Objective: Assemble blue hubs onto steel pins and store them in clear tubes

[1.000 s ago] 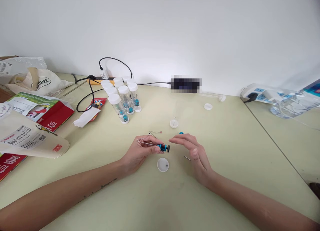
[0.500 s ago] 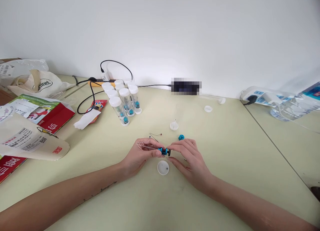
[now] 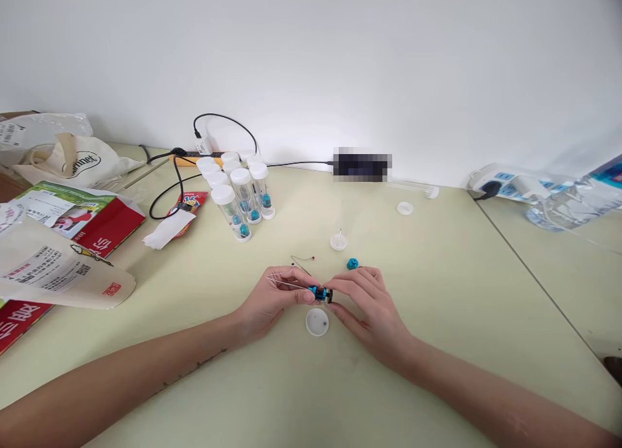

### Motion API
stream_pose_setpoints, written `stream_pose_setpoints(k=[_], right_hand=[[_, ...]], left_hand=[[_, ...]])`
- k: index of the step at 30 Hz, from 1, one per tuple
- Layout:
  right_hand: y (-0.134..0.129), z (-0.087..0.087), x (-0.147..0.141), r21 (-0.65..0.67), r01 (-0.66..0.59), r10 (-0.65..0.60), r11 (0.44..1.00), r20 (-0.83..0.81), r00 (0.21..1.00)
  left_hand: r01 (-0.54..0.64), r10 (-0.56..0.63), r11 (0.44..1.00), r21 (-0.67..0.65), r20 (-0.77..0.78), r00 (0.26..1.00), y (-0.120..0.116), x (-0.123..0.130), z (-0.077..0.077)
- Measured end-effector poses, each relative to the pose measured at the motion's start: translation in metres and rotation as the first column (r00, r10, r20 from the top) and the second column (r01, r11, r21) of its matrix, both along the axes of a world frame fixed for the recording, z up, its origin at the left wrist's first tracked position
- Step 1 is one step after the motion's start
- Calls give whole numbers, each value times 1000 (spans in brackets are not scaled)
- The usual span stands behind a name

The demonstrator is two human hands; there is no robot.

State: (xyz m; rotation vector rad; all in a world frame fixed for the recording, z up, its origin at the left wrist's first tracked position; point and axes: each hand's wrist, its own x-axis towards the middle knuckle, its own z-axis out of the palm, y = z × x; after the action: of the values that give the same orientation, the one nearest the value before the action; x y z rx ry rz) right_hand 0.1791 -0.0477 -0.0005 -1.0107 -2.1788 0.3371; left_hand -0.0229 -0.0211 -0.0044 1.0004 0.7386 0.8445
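Observation:
Between thumb and fingers, my left hand grips a small blue-and-black mechanical part, with thin metal wires sticking out of it toward the left. My right hand is at the part's other end, index fingertip and thumb closed around the black disc there. Just below the part lies a shallow white cap with a tiny dark piece inside. Beyond the right hand sits a loose blue piece. A thin bent wire lies behind the left fingers.
Another white cap has a small pin standing in it. Several clear tubes with white lids hold blue parts. Farther off are a flat white lid, a lying clear tube, a power strip, a water bottle and a paper cup.
Both hands keep hold of the part in nearly the same place, with only a slight shift of the right fingers at the black disc. The whole view has moved a little.

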Motion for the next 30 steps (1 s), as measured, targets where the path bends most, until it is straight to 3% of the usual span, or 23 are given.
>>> stream_pose_setpoints(k=[16, 30], right_hand=[[-2, 1, -1, -33, -18, 21, 999, 74, 997], [-5, 3, 2, -22, 1, 0, 1000, 57, 998]], left_hand=[[50, -50, 998, -24, -16, 999, 0, 1, 2], [-24, 25, 999, -28, 35, 999, 1, 1, 3]])
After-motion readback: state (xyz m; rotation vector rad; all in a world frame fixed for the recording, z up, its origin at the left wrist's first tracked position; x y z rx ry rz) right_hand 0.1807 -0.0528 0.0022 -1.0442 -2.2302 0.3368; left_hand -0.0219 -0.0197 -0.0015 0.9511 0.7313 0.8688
